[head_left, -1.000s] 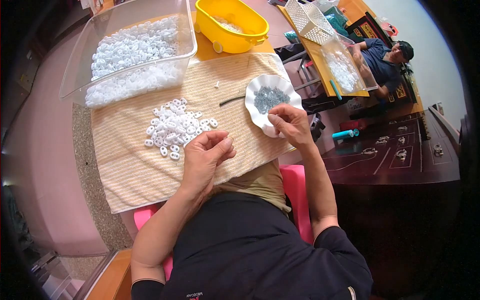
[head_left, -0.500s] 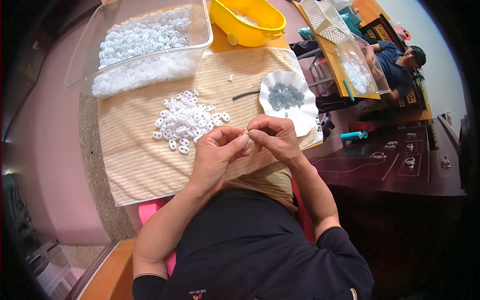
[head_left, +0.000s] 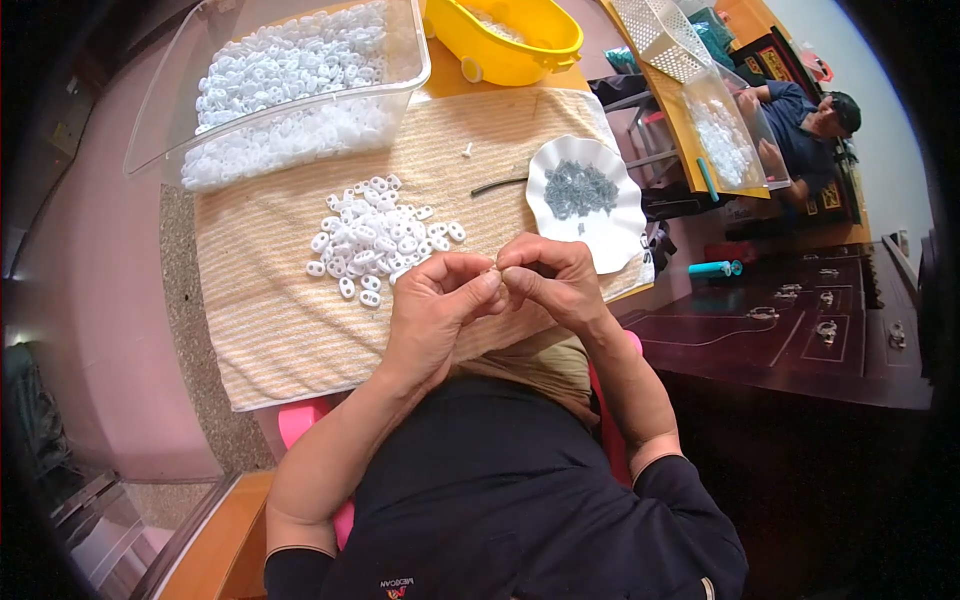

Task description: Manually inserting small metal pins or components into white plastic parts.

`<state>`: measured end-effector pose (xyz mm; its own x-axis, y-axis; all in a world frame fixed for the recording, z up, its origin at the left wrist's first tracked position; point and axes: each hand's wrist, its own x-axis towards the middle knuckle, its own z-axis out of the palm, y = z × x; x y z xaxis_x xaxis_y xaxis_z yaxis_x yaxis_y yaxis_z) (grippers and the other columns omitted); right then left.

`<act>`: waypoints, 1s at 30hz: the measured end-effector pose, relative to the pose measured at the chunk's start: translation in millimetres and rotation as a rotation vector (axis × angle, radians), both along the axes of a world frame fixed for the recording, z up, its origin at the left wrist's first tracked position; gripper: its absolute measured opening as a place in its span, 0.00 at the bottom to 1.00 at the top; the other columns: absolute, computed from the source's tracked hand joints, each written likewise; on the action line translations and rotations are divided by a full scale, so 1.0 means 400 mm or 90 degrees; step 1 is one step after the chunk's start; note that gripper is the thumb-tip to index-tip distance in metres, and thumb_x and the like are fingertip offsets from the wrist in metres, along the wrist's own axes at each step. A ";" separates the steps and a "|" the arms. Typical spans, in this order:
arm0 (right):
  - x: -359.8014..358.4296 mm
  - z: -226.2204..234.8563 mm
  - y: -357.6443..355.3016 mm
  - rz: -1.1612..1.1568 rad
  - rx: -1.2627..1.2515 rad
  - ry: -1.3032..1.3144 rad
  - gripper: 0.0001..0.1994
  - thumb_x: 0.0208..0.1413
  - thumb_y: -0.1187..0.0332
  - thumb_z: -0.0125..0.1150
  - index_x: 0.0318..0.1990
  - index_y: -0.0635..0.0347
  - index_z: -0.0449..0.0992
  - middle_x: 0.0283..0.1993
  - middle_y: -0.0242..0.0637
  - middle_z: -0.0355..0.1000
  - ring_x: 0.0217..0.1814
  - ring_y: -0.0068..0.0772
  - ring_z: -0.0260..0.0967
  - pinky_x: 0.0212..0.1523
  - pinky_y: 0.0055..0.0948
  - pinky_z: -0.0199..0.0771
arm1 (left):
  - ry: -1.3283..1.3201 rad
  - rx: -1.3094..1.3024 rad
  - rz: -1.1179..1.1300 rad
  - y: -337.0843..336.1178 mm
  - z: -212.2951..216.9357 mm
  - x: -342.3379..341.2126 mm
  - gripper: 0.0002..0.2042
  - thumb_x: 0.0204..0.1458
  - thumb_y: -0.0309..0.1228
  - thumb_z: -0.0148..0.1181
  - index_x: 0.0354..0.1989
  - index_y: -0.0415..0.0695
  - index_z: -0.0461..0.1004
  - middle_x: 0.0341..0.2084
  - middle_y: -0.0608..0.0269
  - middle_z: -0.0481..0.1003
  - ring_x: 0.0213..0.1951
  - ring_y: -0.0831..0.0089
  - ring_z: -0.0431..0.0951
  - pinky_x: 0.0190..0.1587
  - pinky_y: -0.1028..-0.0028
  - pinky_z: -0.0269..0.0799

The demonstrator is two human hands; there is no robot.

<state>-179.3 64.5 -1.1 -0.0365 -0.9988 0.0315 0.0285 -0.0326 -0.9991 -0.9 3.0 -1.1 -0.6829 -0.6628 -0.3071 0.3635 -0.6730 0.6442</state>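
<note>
Both our hands' fingers [head_left: 476, 291] pinch something tiny [head_left: 495, 268]; the right dish [head_left: 606, 235] holds grey bits [head_left: 578, 188], the far-left bin [head_left: 427, 62] white pieces [head_left: 290, 65].

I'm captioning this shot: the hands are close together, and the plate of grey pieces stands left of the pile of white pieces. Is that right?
Not quite: the head view shows the plate of grey pieces to the right of the pile of white pieces. The left hand and right hand are close together, as you say.
</note>
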 end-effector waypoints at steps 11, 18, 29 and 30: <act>0.000 -0.011 -0.003 0.011 -0.009 -0.046 0.06 0.57 0.79 0.56 0.41 0.70 0.74 0.40 0.41 0.69 0.31 0.22 0.70 0.30 0.20 0.75 | -0.016 0.005 0.003 -0.003 -0.004 -0.001 0.07 0.52 0.23 0.61 0.38 0.38 0.74 0.29 0.61 0.76 0.29 0.76 0.78 0.36 0.78 0.77; 0.000 -0.009 -0.003 -0.008 0.019 -0.041 0.05 0.59 0.77 0.55 0.39 0.71 0.73 0.39 0.39 0.69 0.30 0.21 0.69 0.31 0.20 0.74 | -0.004 0.034 0.007 -0.005 -0.001 -0.002 0.08 0.53 0.23 0.60 0.41 0.34 0.74 0.30 0.60 0.77 0.31 0.76 0.78 0.37 0.79 0.76; 0.005 -0.011 -0.002 -0.023 0.037 -0.043 0.05 0.59 0.76 0.56 0.39 0.71 0.73 0.39 0.37 0.69 0.30 0.19 0.68 0.31 0.18 0.73 | -0.003 0.058 0.000 -0.007 -0.004 -0.001 0.10 0.54 0.21 0.58 0.44 0.32 0.72 0.33 0.56 0.77 0.33 0.74 0.79 0.40 0.77 0.78; 0.006 -0.011 -0.002 -0.024 0.038 -0.043 0.05 0.59 0.76 0.56 0.39 0.70 0.73 0.39 0.37 0.69 0.31 0.19 0.68 0.31 0.17 0.72 | -0.007 0.058 0.000 -0.007 -0.002 -0.001 0.10 0.54 0.21 0.58 0.44 0.32 0.72 0.33 0.57 0.77 0.33 0.74 0.79 0.40 0.77 0.79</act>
<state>-177.0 63.7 -5.6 -0.0746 -0.9967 -0.0318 0.0963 0.0245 -0.9951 -1.4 0.2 -1.8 -0.6792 -0.6318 -0.3735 0.3563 -0.7288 0.5848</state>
